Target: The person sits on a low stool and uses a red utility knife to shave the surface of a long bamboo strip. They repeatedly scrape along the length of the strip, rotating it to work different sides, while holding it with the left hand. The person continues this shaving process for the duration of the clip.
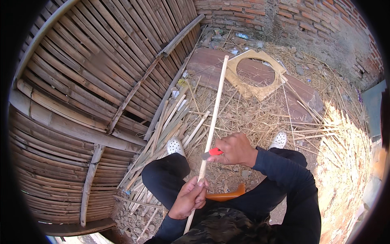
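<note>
A long thin bamboo stick (214, 114) runs from my lap up and away toward the far ground. My left hand (189, 198) is closed around its lower part, near my knees. My right hand (234, 149) grips a small red-handled knife (212, 153) whose blade rests against the stick just above the left hand. I sit with black-trousered legs spread; white shoes (175, 145) show to both sides of the stick.
A bamboo slat wall (93, 81) fills the left. Split bamboo strips (170, 122) lie piled by my left foot. A wooden board with a round hole (256, 73) lies ahead on straw. An orange seat (225, 196) is under me. A brick wall (308, 20) stands behind.
</note>
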Demonstrator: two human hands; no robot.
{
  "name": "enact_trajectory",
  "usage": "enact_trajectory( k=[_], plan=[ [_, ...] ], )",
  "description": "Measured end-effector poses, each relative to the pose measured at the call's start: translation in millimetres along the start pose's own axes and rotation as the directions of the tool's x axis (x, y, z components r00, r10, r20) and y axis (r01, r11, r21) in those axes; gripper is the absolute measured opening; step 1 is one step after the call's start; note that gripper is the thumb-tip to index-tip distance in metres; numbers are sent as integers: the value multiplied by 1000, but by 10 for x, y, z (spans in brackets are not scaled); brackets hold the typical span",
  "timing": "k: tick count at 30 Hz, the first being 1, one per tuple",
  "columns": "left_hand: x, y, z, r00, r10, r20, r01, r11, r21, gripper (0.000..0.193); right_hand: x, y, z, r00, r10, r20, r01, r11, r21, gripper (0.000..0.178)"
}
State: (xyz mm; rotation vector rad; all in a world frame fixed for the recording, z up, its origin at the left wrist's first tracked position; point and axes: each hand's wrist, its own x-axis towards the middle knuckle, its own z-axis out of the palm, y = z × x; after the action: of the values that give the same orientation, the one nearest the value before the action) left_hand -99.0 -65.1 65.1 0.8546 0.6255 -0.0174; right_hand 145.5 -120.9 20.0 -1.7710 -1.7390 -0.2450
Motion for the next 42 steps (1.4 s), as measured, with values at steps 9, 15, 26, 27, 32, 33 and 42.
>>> enact_trajectory(
  k=[9,15,26,27,32,33,42],
  plan=[
    [-20,-1,53,994,66,-82,-53,987,152,16,148,375,107,995,9,-104,-23,991,-133,61],
    [-78,-30,-19,1000,16,-27,-15,999,30,18,42,176,209,997,64,-32,-66,996,-66,61],
    [-102,-130,-16,998,-52,31,50,997,54,17,274,946,-8,948,258,-188,-301,917,-260,63],
    [-129,-188,-31,997,-58,42,55,996,63,17,321,1078,-26,914,321,-248,-382,889,-255,63],
    [-246,-353,-16,986,-154,68,146,982,118,19,159,1759,-336,858,409,-309,-503,787,-355,63],
    [-249,-368,-28,985,-149,89,140,985,100,20,143,1802,-329,866,398,-304,-491,792,-363,63],
    [-318,-362,-70,977,-215,15,213,973,88,25,-68,2056,-264,904,372,-212,-428,775,-464,63]
  ],
)
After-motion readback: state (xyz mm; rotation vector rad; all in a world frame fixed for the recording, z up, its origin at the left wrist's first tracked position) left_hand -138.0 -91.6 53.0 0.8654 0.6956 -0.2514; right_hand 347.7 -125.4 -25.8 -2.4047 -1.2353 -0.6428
